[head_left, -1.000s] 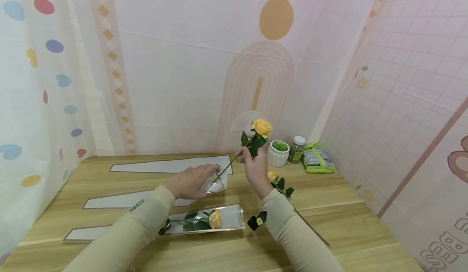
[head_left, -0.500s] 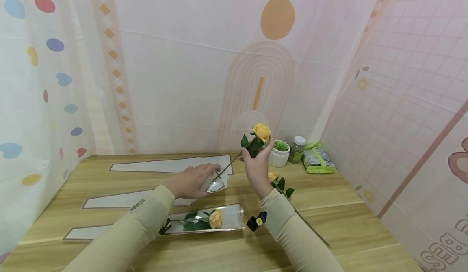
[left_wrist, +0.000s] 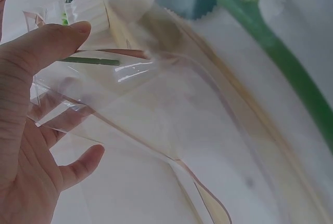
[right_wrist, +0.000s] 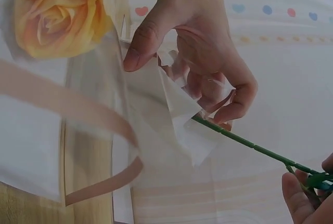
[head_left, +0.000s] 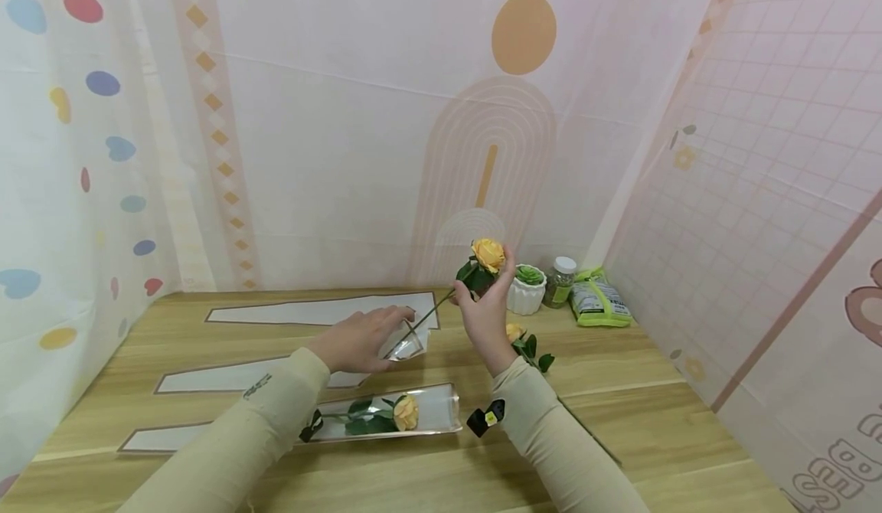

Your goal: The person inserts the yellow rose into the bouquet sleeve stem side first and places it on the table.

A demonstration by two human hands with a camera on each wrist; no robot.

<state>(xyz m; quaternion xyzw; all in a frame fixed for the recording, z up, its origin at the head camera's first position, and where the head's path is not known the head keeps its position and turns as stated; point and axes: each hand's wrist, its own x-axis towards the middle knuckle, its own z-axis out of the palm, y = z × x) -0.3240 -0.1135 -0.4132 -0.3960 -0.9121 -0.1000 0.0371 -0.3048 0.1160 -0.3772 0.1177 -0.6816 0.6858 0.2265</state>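
Note:
In the head view my left hand holds a clear flower sleeve at its mouth, thumb and fingers spreading the film. To its right, my right hand grips a yellow rose under the bloom, among the leaves. The rose tilts, its stem slanting down-left into the sleeve's mouth. Seen from the left wrist, the stem's cut end lies behind the clear film. The right wrist view shows the green stem running to the sleeve's white corner.
A sleeve with a rose inside and a black bow lies in front. Another yellow rose lies partly behind the right forearm. White sleeves lie at left. A potted succulent, a jar and a green packet stand back right.
The rose has moved down and slightly left, its stem reaching further into the sleeve. My right fingers have come up beside the bloom. The left hand has stayed put.

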